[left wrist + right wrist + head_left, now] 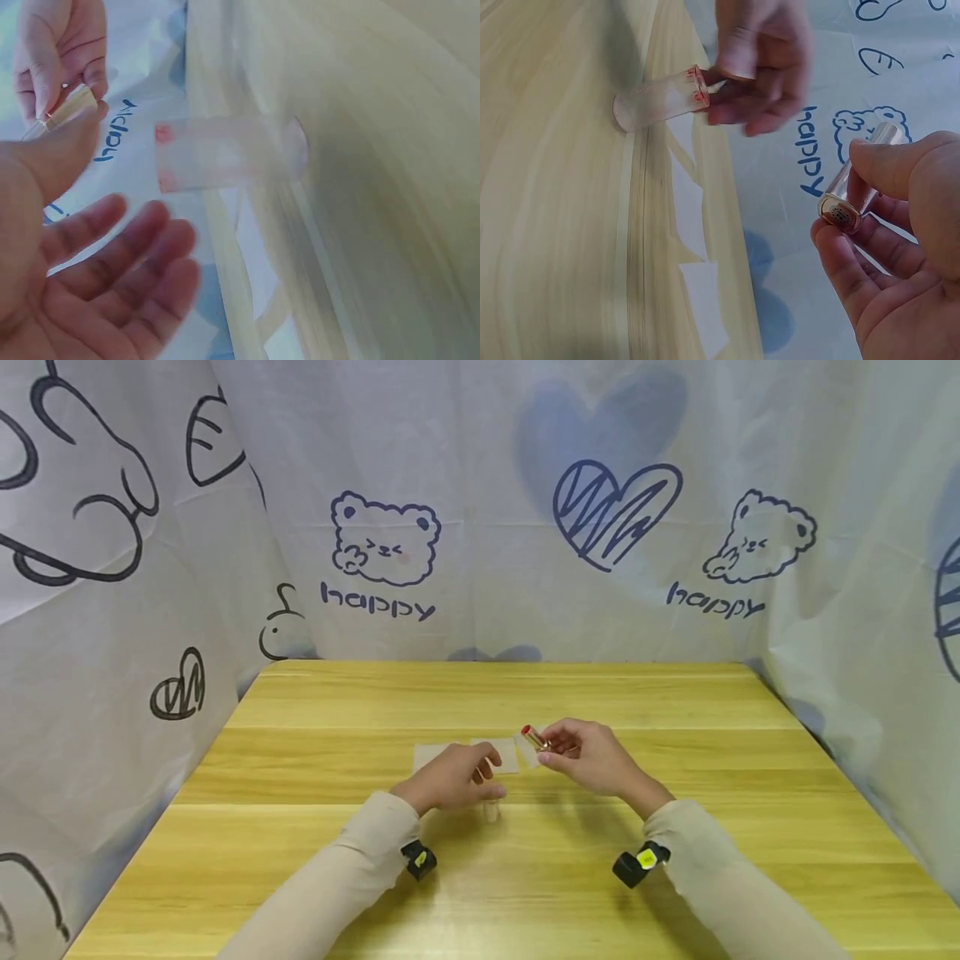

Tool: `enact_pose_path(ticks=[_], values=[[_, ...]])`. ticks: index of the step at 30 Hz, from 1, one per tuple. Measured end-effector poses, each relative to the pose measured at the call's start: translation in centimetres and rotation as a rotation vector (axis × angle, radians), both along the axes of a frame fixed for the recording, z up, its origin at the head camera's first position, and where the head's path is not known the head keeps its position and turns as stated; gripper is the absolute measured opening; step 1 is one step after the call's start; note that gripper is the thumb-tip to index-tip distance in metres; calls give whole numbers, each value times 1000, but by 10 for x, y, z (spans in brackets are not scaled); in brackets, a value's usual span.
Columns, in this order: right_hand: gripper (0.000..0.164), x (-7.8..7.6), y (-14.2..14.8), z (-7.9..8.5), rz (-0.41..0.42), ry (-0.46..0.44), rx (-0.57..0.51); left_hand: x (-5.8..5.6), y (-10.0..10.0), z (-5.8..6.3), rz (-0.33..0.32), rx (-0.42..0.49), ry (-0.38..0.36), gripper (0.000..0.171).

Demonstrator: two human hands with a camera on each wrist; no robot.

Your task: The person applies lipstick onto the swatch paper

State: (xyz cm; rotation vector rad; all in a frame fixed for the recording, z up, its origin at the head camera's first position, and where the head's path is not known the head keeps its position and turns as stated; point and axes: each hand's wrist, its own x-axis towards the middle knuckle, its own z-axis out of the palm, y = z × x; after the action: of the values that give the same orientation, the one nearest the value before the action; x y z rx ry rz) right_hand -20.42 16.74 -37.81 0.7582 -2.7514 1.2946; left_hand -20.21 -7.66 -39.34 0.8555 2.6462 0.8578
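Gold and shiny, with red at its upper end, a small tube (536,739) is held tilted above the table, pinched between thumb and fingers of the right hand (588,756). To the left, one clear cup (658,103) with red marks on its rim stands on the wood — just beside it is the left hand (452,777), its fingers loosely bent, the thumb apart, holding nothing. Pale paper pieces (688,206) lie behind, on the yellow wooden table (525,885). White cloth walls (480,435) surround the far, left and right sides — drawn with bears, hearts and "happy".
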Motion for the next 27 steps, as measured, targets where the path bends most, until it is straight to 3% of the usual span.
enact_pose_path(ticks=[5, 13, 20, 27], values=[[23, 2, -4, -3, 14, 24, 5, 0, 7, -1, 96, 199, 44, 37], [21, 3, -10, -6, -6, 173, 19, -1, 27, 2, 281, 426, 21, 36], [22, 5, -15, -6, -28, 314, 46, 0, 35, 2, 385, 655, -171, 40], [22, 5, -19, -4, -34, 379, 74, -3, 41, 2, 448, 793, -339, 40]])
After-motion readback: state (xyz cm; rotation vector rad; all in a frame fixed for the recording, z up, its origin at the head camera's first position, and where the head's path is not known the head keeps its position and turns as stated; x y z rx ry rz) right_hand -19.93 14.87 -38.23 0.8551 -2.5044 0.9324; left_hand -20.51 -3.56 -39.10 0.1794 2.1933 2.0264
